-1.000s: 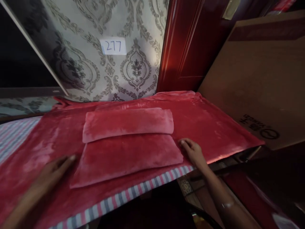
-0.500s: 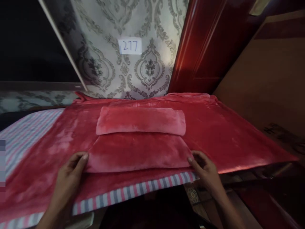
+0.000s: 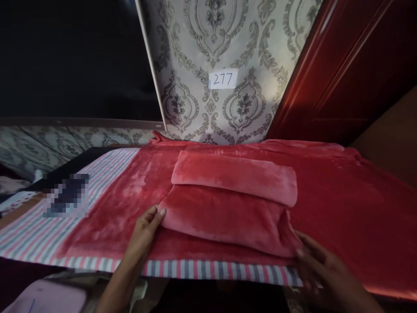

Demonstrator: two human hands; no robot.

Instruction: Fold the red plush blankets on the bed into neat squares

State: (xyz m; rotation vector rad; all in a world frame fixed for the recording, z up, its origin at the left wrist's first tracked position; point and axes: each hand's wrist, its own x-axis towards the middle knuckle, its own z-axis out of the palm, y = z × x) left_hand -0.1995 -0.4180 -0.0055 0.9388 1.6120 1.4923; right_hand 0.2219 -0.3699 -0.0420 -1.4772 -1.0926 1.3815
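Note:
A folded red plush cloth (image 3: 221,213) lies on a larger red plush blanket (image 3: 352,208), its far part doubled over into a raised band. My left hand (image 3: 145,230) pinches the near left corner between thumb and fingers. At the near right corner, my right hand (image 3: 322,261) is closed on the edge, somewhat blurred by motion. The fabric there is bunched and creased, while the left side lies smoother. Under the blanket, a striped pink, grey and white sheet (image 3: 195,269) shows along the front edge.
A large dark screen (image 3: 71,61) stands at the back left, before patterned wallpaper. A paper marked 277 (image 3: 223,78) is stuck to the wall. Red wooden panelling (image 3: 342,74) rises at the right. A pixelated dark item (image 3: 67,195) lies on the striped sheet at left.
My view has turned left, so the scene sits further right. My right hand has come nearer to me, pulling the cloth's right corner into creases. My left hand keeps its pinch.

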